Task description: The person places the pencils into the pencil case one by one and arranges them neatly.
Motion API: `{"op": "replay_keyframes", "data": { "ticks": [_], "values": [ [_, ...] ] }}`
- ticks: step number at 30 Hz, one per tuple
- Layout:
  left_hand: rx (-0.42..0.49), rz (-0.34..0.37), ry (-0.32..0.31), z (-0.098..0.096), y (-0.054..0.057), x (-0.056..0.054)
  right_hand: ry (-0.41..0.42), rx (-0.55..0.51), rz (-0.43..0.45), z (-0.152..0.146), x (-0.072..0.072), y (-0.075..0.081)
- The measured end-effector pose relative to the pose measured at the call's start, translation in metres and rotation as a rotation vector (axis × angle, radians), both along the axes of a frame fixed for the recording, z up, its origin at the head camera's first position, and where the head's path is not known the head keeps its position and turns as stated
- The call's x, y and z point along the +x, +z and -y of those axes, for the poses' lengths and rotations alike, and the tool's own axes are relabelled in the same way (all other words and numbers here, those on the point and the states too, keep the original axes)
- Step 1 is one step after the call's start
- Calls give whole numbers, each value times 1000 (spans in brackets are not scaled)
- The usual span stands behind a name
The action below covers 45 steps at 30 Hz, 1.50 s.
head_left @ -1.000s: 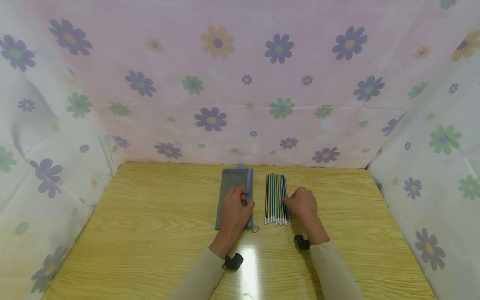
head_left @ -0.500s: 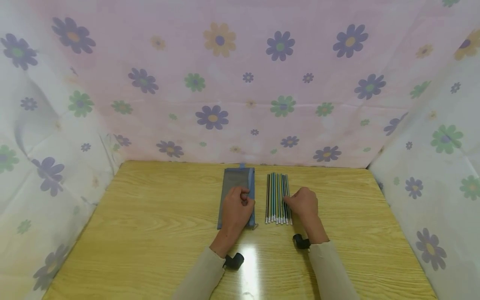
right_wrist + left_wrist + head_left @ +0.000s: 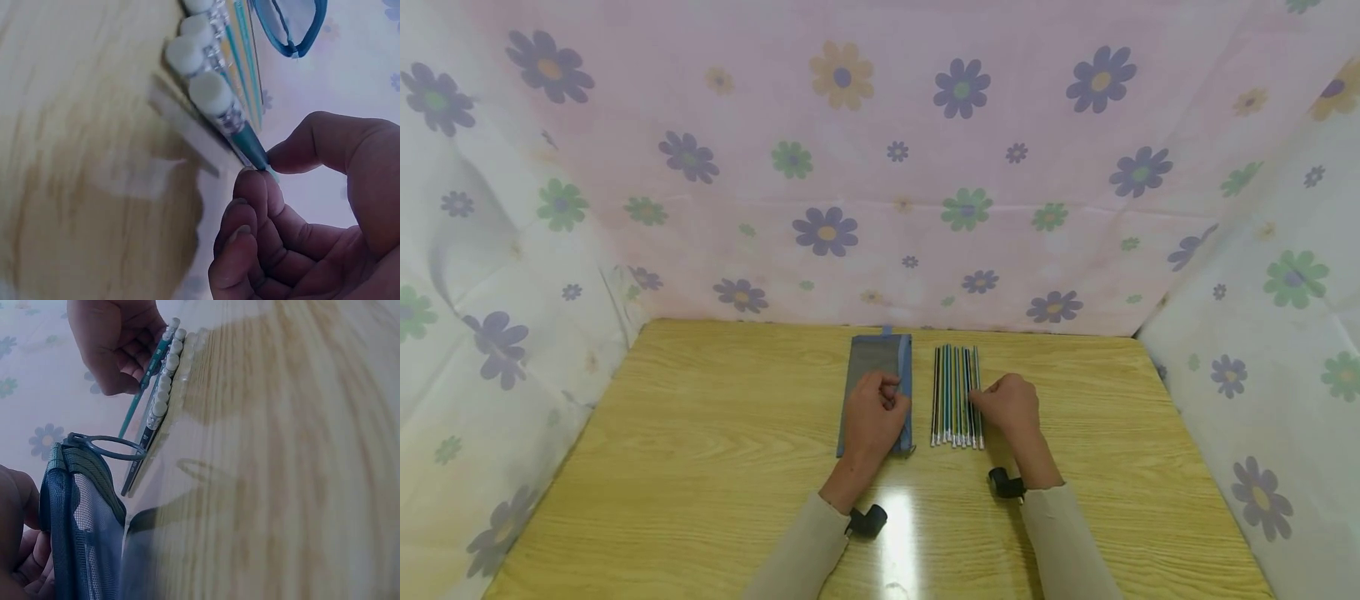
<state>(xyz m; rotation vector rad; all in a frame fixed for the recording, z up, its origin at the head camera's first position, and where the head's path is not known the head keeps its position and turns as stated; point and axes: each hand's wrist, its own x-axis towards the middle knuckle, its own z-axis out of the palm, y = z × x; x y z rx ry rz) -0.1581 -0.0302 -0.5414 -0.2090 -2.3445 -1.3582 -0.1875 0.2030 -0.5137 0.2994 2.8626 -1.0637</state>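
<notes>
A grey-blue mesh zip pouch (image 3: 867, 354) lies on the table under my left hand (image 3: 872, 421). That hand pinches the pouch's zipped side, lifting it, as the left wrist view shows with the mesh pouch wall (image 3: 94, 550). Just right of it, several striped pencils (image 3: 951, 392) lie side by side, eraser ends toward me. My right hand (image 3: 1011, 408) is at the row's right side. Between its thumb and fingertips it pinches a teal pencil (image 3: 250, 147) near the white eraser (image 3: 211, 94); in the left wrist view this teal pencil (image 3: 145, 380) is tilted beside the others.
A metal ring (image 3: 142, 450) hangs from the pouch's near corner. The wood-grain table (image 3: 700, 433) extends on both sides and toward me. Flowered cloth (image 3: 865, 167) hangs behind and at both sides. Black wrist cameras (image 3: 868, 522) sit at my cuffs.
The ring at the pouch's corner has swung and appears narrower, and the pouch edge has shifted slightly. Both hands keep nearly the same place and hold. The head view has tilted slightly.
</notes>
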Motion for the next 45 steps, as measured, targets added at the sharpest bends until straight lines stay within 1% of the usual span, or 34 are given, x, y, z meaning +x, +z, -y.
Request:
{"op": "replay_keyframes", "data": {
  "ticks": [4, 8, 13, 21, 27, 33, 40, 45],
  "values": [
    [13, 3, 3, 0, 2, 0, 22, -24, -32, 3, 2, 7],
    [24, -2, 10, -1, 3, 0, 41, -73, -60, 9, 4, 16],
    [39, -9, 2, -1, 4, 0, 39, -105, -58, 17, 3, 22],
    [55, -23, -5, 0, 4, -2, 62, -148, -59, 28, 2, 25],
    [76, 0, -7, 0, 6, -4, 72, -163, -61, 36, 1, 28],
    [77, 27, -7, 0, 4, -6, 83, -151, -72, 43, -2, 28],
    [90, 18, -16, 0, 5, -6, 112, -172, -65, 52, -5, 26],
    [92, 8, -10, 0, 6, -6, 132, -184, -63, 58, -5, 25]
  ]
}}
